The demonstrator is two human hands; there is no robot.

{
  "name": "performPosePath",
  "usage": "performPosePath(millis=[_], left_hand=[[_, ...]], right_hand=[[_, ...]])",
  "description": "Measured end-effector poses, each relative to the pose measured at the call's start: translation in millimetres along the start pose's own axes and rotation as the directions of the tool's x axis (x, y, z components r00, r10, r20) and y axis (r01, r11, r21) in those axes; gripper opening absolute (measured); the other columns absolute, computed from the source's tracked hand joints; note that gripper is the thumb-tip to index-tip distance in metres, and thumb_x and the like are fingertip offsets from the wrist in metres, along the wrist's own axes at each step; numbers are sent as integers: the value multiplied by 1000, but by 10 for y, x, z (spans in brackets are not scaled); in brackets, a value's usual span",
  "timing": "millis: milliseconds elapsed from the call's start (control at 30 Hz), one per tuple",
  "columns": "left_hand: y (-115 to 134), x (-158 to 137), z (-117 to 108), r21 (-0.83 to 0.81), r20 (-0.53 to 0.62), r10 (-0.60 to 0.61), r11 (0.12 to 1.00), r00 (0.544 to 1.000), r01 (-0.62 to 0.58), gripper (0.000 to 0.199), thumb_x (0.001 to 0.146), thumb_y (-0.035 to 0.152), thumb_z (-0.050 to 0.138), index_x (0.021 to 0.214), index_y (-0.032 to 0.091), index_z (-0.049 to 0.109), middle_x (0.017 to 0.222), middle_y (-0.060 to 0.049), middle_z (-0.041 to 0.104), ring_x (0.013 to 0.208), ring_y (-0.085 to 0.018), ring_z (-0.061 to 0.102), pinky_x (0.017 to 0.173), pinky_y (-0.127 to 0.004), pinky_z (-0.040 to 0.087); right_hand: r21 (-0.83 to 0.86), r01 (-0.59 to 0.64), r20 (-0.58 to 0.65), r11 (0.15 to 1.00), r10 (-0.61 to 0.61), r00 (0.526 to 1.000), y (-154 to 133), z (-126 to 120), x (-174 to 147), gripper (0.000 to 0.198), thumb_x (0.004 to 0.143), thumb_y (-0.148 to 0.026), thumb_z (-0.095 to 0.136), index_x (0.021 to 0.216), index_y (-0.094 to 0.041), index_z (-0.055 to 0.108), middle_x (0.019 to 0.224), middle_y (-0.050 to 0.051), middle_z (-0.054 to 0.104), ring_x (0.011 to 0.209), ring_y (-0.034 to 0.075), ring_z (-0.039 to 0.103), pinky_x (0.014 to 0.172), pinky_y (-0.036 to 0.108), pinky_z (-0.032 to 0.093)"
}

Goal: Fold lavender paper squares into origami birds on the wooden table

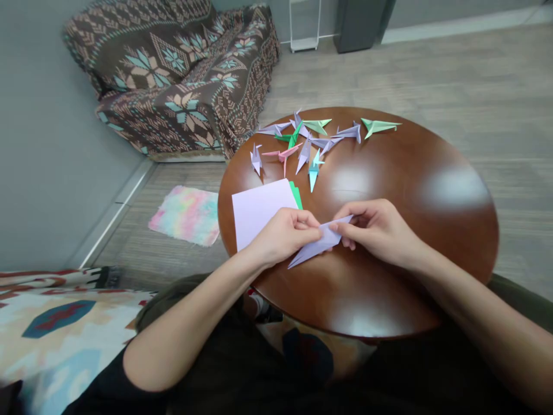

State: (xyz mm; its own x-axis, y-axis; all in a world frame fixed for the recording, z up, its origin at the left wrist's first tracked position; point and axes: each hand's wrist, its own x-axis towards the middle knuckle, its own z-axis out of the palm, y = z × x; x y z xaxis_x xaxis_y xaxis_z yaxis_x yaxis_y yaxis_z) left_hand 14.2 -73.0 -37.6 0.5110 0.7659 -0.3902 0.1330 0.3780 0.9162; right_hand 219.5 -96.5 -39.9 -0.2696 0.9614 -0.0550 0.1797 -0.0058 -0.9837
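Between my two hands is a folded piece of lilac origami paper (313,248), long and pointed at both ends, held just above the front part of the table. My left hand (288,231) pinches its upper edge near the middle with thumb and fingers. On its right end, the thumb and fingers of my right hand (375,226) are closed, with the tip poking out past the thumb. Under and beside my left wrist lies a stack of square lilac paper (259,208), and green sheets (295,195) stick out at its right edge.
Several folded paper cranes in lilac, green, pink and blue, among them a pink crane (284,155) and a blue crane (315,170), lie toward the far side of the round brown table (415,196). A patterned sofa (181,86) stands beyond at left, near a pastel mat (186,214).
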Motion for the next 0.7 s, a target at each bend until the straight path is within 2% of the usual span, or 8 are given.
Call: performPosePath(millis=[133,267,467,567,700], left_hand=[[-1,0,-14,-101,67,-16,995,998,22,4,76,12,71,80,12,69,69,-6,77,62,-14,72,58,-19,50],[2,2,-18,-119,100,-18,992,995,30,9,76,10,70,84,11,70,73,-8,79,63,-14,74,60,-20,54],[10,-3,-42,-174,116,-25,984,993,45,24,75,11,71,98,11,74,87,-12,82,78,-18,79,76,-25,61],[29,-6,-85,-190,65,-45,980,997,57,21,78,18,76,98,12,74,92,-11,82,82,-20,80,74,-27,63],[20,46,-148,-165,-110,11,986,994,-29,21,75,22,85,89,13,71,77,-6,78,70,-15,78,66,-20,60]], right_hand=[[15,-3,-7,1000,4,1000,32,-33,3,11,82,-22,76,73,-17,74,53,-1,66,47,11,58,47,22,44],[18,-2,-7,1000,2,1000,48,-63,10,11,83,-22,76,74,-16,74,54,-1,66,47,10,58,47,21,44],[29,1,-41,1000,0,999,66,-106,23,15,83,-27,77,74,-16,73,53,0,65,46,12,57,47,23,44],[91,-7,-130,996,19,991,78,-117,33,17,84,-31,78,75,-17,73,55,0,66,47,12,58,47,24,46],[161,-30,-185,986,60,981,80,-117,44,21,80,-36,83,74,-18,73,58,1,69,51,14,63,51,24,51]])
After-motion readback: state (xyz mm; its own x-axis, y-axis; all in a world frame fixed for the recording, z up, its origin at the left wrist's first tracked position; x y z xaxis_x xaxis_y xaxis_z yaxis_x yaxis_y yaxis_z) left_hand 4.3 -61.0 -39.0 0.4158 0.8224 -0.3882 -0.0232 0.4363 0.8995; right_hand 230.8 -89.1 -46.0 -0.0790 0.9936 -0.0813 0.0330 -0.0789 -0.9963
